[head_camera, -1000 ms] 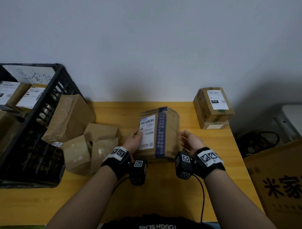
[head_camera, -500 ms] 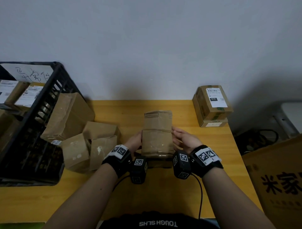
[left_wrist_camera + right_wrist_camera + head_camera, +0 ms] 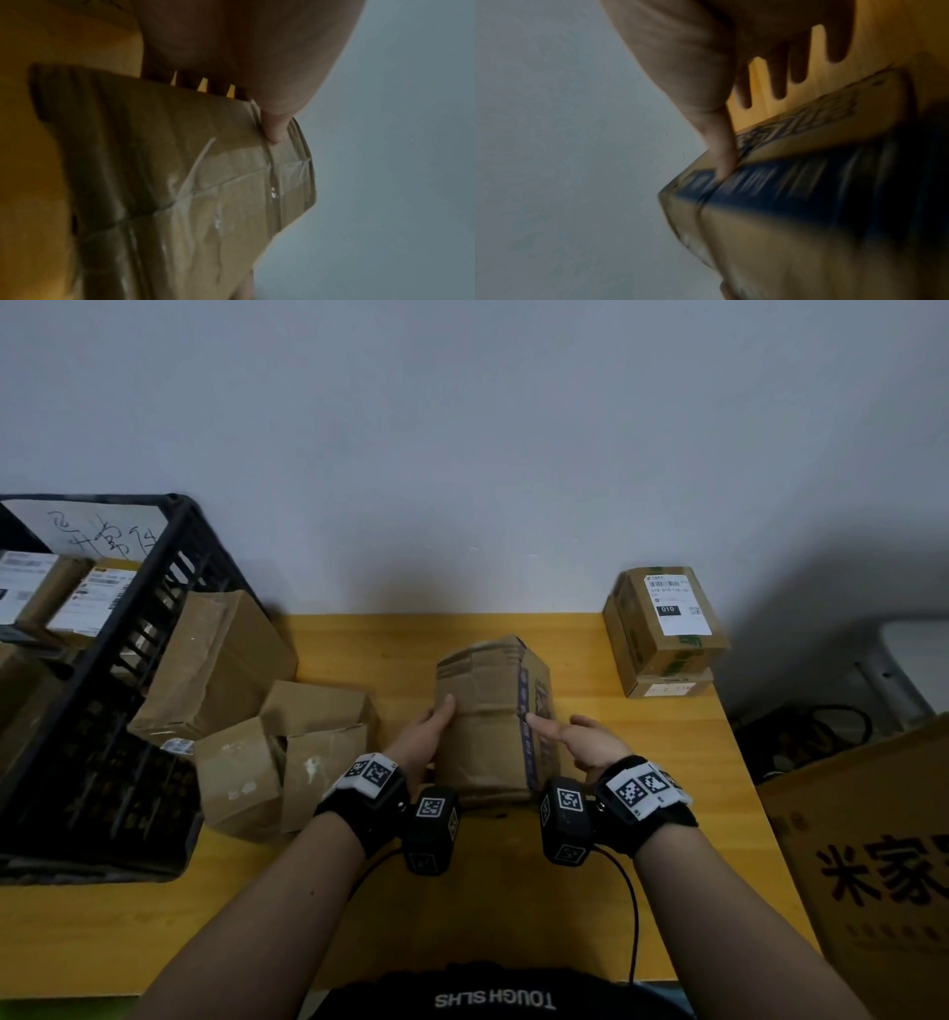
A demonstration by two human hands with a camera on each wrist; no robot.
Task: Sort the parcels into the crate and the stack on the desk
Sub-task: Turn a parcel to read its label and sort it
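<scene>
A brown cardboard parcel [image 3: 488, 721] with a blue tape band stands at the middle of the yellow desk [image 3: 513, 891], a plain creased face toward me. My left hand [image 3: 423, 737] grips its left side, thumb on the top face and fingers round the edge; the left wrist view shows that thumb [image 3: 275, 130] on the parcel [image 3: 180, 182]. My right hand [image 3: 575, 742] is at its right side. In the right wrist view only the thumb [image 3: 721, 158] touches the blue tape of the parcel [image 3: 795, 203]; the other fingers are straight and spread.
A black crate [image 3: 169, 546] holding labelled parcels stands at the left. A large parcel [image 3: 215, 665] and two small boxes [image 3: 318, 716] [image 3: 241, 773] lie beside it. A stack of two labelled parcels [image 3: 662, 629] sits at the back right corner. A printed carton [image 3: 873, 865] stands off the desk's right edge.
The parcel has been turned: its white label face is out of view and the blue tape has moved to the right edge. Both hands shifted along its sides.
</scene>
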